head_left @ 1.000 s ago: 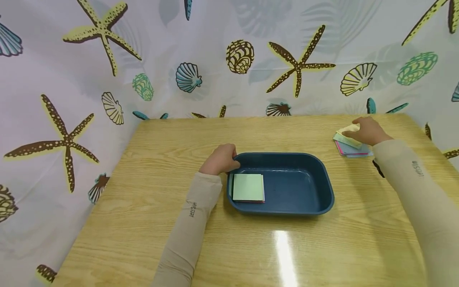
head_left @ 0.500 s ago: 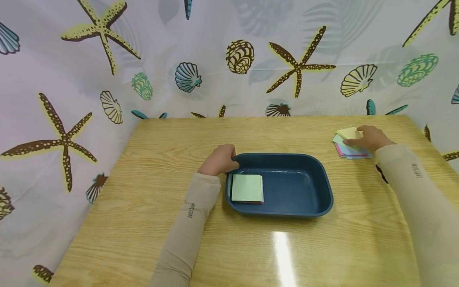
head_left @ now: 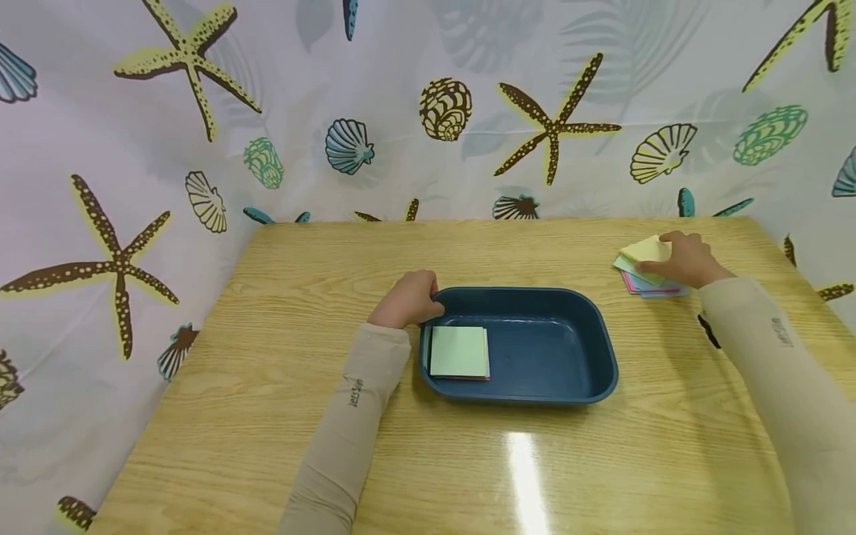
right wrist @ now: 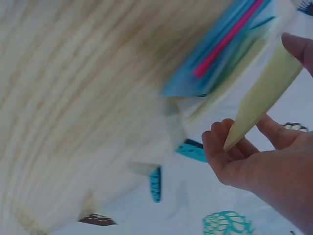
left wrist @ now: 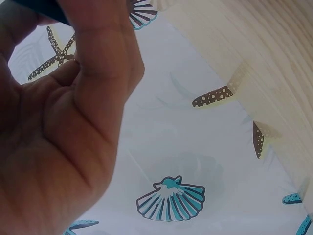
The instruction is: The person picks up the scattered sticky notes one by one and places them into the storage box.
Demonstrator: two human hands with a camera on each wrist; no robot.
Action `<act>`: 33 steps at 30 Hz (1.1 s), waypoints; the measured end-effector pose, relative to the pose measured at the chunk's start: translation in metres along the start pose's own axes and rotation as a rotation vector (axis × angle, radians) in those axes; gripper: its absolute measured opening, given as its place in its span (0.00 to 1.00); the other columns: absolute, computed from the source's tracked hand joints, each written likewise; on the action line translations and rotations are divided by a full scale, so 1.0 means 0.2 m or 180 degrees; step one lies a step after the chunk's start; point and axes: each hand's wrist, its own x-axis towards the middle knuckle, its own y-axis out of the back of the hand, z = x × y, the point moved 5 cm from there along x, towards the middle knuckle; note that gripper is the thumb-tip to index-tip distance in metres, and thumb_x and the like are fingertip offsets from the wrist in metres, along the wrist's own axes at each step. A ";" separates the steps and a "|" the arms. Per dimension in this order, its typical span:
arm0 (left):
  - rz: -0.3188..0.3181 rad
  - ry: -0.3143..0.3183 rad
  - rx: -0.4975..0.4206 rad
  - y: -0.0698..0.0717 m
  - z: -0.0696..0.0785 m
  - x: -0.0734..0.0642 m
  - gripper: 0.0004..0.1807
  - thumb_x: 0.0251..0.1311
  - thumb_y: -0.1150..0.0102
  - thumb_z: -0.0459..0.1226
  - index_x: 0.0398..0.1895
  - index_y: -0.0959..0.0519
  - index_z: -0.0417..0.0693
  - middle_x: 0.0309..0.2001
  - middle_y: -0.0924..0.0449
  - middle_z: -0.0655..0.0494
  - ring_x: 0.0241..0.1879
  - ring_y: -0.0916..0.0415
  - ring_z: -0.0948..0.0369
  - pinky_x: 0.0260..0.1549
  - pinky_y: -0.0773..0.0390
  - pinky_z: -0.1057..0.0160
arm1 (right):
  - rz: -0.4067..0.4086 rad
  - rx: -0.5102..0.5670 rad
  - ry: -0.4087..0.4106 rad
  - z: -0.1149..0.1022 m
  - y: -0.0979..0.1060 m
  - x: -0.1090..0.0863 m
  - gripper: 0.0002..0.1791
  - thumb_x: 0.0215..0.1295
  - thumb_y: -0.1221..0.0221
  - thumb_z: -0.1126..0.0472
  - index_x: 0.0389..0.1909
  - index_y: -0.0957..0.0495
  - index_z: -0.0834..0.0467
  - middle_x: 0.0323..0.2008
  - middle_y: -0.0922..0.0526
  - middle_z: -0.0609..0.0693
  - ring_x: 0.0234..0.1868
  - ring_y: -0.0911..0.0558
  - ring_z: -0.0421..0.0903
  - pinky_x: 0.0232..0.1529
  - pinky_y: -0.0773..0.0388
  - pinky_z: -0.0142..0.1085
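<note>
My left hand [head_left: 406,299] grips the left rim of a dark blue plastic bin [head_left: 545,364], thumb over the edge. In the left wrist view, a corner of the bin [left wrist: 41,9] shows between the thumb and fingers. A stack of square sticky notes [head_left: 458,351], pale green on top, lies in the bin's left end. At the right, my right hand [head_left: 689,260] pinches yellow sticky notes [right wrist: 266,93] between thumb and fingers, tilted and apart from the pile in the right wrist view. Below it lies a loose pile of blue, pink and green sticky notes [head_left: 652,288].
The bin stands mid-table on a wooden table [head_left: 301,297]. A small black object [head_left: 709,331] is partly hidden by my right sleeve. A curtain [head_left: 401,186] printed with shells and starfish hangs along the back and sides.
My right hand has lowered slightly over the pile, and the yellow notes in its fingers have tilted and shifted a little left. The left hand stays on the bin's rim.
</note>
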 end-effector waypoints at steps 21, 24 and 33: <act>0.0034 -0.0002 0.0075 0.02 -0.01 -0.01 0.08 0.56 0.41 0.30 0.28 0.32 0.41 0.25 0.32 0.53 0.23 0.31 0.58 0.23 0.33 0.65 | -0.0222 0.0250 0.1227 -0.86 0.02 -0.33 0.35 0.55 0.31 0.54 0.60 0.34 0.64 0.58 0.30 0.66 0.57 0.30 0.64 0.49 0.30 0.55; 0.0009 0.0027 0.0059 0.01 -0.01 -0.01 0.08 0.57 0.41 0.31 0.29 0.31 0.41 0.27 0.31 0.52 0.25 0.30 0.58 0.24 0.32 0.65 | -0.0419 0.0080 0.1425 -0.95 -0.03 -0.37 0.32 0.53 0.30 0.54 0.55 0.30 0.63 0.56 0.28 0.64 0.57 0.29 0.63 0.53 0.31 0.56; -0.0002 -0.0034 0.0027 0.00 0.00 0.00 0.08 0.57 0.42 0.30 0.27 0.32 0.41 0.25 0.32 0.53 0.23 0.30 0.59 0.23 0.31 0.66 | -0.1012 -0.0457 0.1871 -1.17 -0.19 -0.47 0.24 0.46 0.25 0.55 0.37 0.28 0.60 0.39 0.26 0.55 0.36 0.28 0.49 0.37 0.31 0.41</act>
